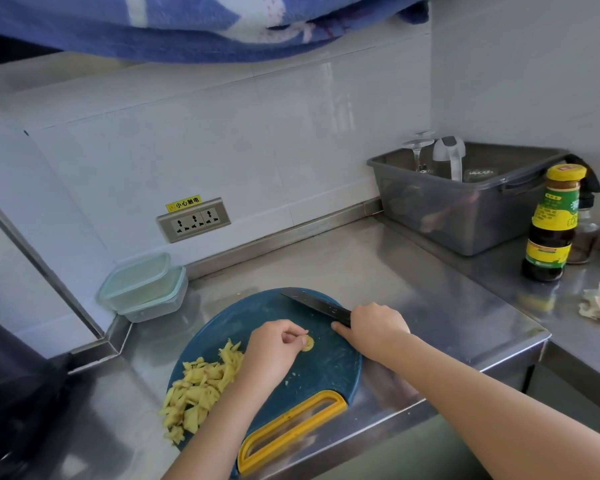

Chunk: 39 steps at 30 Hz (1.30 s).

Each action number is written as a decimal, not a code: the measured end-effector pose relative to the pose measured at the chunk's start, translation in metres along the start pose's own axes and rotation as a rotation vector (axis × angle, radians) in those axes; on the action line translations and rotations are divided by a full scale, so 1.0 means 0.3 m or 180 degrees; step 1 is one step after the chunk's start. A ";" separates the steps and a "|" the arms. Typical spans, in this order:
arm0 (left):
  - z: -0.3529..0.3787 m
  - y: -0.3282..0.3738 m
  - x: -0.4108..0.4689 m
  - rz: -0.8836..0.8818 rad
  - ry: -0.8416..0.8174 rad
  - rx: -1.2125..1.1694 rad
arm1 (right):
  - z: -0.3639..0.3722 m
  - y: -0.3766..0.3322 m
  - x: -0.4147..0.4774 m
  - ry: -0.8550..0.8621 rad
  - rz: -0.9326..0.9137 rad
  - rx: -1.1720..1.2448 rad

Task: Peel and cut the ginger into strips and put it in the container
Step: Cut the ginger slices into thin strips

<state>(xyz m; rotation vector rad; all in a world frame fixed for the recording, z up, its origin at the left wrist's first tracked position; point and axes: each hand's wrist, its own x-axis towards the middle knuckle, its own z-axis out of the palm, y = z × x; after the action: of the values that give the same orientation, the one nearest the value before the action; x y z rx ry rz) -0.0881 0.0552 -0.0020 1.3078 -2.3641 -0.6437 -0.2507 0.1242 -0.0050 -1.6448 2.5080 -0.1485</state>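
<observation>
The left forearm (215, 424) and right forearm (482, 386) are seen bare. The left hand (274, 346) and right hand (378, 327) are likewise uncovered.

Yellow warning sticker (183, 203) "小心触电" just above 3-way socket panel (194, 220); sauce bottle label (553, 216) txt illegible.

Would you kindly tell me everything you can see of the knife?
The knife has a long, dark, seemingly metal blade flecked with pale bits. It slants over the far edge of the round blue cutting board, tip pointing away and left. The right hand holds its hidden handle, one finger stretched beside the blade's base.
</observation>
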 end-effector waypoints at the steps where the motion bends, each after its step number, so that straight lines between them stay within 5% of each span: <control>1: 0.003 -0.003 -0.002 0.0053 0.0052 0.0053 | -0.006 0.002 0.000 -0.0046 0.0023 0.0075; 13: 0.059 -0.012 -0.031 0.0268 0.0510 0.0001 | -0.057 -0.031 -0.113 -0.0977 0.0471 0.2370; 23: 0.099 -0.023 -0.070 0.0441 0.1032 -0.0179 | -0.070 -0.090 -0.131 -0.1199 0.0440 0.2004; 31: 0.112 -0.035 -0.068 0.0447 0.1087 -0.0121 | -0.110 -0.075 -0.157 -0.1240 0.0732 0.2809; 39: 0.113 -0.038 -0.064 0.0518 0.1124 -0.0176 | -0.128 -0.107 -0.178 -0.1385 0.0797 0.2566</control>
<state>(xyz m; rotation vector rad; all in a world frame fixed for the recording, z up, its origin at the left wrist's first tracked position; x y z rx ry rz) -0.0880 0.0737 -0.0382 1.0891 -2.1195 -0.3891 -0.2072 0.1606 0.0412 -0.9106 1.9084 -0.6032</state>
